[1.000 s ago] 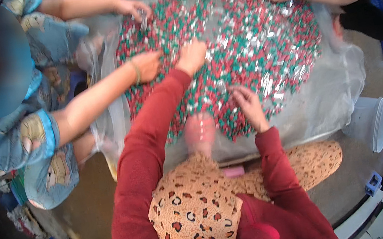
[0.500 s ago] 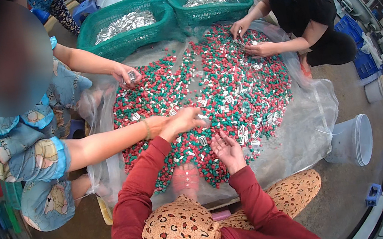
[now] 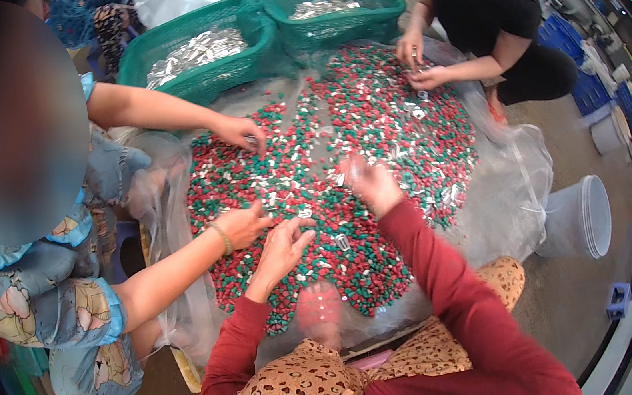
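A wide heap of small red, green and white pieces (image 3: 317,263) lies spread on a translucent sheet (image 3: 515,206). Flat silvery slotted pieces (image 3: 342,241) are scattered through it. My left hand (image 3: 281,249) is low over the near left of the heap, its fingers apart and stretched toward one silvery piece (image 3: 305,213). Over the middle is my right hand (image 3: 372,181), smeared by motion. Silvery bits show by its fingertips, but whether it holds them is unclear. A co-worker's hand (image 3: 243,228) works close beside my left hand.
At the far side stand two green mesh baskets (image 3: 271,50) with silvery pieces inside. The left co-worker's other hand (image 3: 241,134) reaches over the heap; another co-worker's hands (image 3: 424,73) are at the far right. A translucent bucket (image 3: 577,219) stands to the right. My pink-covered foot (image 3: 318,310) rests at the near edge.
My right hand has moved forward over the heap and blurred. My left hand has drawn back toward me and left. The left co-worker's nearer hand has also pulled back left; the view has shifted slightly.
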`<state>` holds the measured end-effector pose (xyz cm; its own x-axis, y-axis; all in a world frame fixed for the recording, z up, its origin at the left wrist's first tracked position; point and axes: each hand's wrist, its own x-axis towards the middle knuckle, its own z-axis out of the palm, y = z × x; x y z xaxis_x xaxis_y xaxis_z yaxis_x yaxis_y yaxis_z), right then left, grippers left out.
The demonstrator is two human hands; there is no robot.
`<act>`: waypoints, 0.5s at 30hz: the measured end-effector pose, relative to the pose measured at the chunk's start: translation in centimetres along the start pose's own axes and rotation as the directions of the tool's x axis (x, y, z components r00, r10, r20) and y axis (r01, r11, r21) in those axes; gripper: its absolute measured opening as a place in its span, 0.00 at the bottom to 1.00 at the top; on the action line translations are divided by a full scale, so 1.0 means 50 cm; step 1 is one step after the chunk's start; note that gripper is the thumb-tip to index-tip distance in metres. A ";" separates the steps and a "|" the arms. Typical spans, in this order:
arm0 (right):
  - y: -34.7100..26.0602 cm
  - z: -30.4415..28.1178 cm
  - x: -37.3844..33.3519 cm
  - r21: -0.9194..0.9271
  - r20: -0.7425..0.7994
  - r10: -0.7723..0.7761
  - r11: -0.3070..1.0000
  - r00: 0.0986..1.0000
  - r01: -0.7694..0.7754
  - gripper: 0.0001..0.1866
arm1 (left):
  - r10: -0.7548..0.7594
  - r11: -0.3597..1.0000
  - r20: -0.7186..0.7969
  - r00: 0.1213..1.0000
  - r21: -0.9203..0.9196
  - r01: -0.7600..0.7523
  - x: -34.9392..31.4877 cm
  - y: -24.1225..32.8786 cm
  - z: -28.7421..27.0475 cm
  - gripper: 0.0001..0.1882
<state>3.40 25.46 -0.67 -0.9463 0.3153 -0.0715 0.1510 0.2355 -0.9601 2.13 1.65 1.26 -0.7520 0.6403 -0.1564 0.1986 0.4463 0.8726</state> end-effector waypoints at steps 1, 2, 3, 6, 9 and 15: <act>-0.043 -0.035 0.084 -0.043 -0.049 -0.165 0.986 0.985 0.163 0.14 | -0.066 0.996 0.025 0.997 -0.055 0.068 -0.009 0.004 -0.008 0.13; -0.101 -0.078 0.184 0.536 -0.059 -0.056 0.841 0.997 0.079 0.20 | -0.059 0.996 0.008 0.998 -0.065 0.059 -0.013 0.000 -0.009 0.13; -0.173 -0.108 0.268 0.963 0.002 0.120 0.269 0.993 -0.034 0.26 | -0.054 0.996 -0.014 0.998 -0.077 0.053 -0.016 -0.009 -0.007 0.13; -0.233 -0.164 0.379 0.993 -0.001 0.331 0.111 0.944 -0.038 0.36 | 0.000 0.997 -0.044 0.999 -0.081 -0.004 -0.008 -0.033 0.011 0.14; -0.184 -0.106 0.331 0.966 -0.004 0.383 0.239 0.924 -0.095 0.35 | 0.043 0.988 -0.095 0.995 -0.144 -0.056 0.004 -0.038 0.031 0.13; 0.037 -0.142 0.251 0.948 0.189 0.521 0.124 0.832 -0.293 0.18 | 0.087 0.995 0.028 0.996 -0.052 -0.085 0.001 0.012 0.025 0.15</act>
<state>-6.18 36.39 -1.40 -0.7629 0.2116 -0.6109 0.0249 -0.9346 -0.3548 3.01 2.74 1.18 -0.7137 0.6942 -0.0929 0.2289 0.3566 0.9058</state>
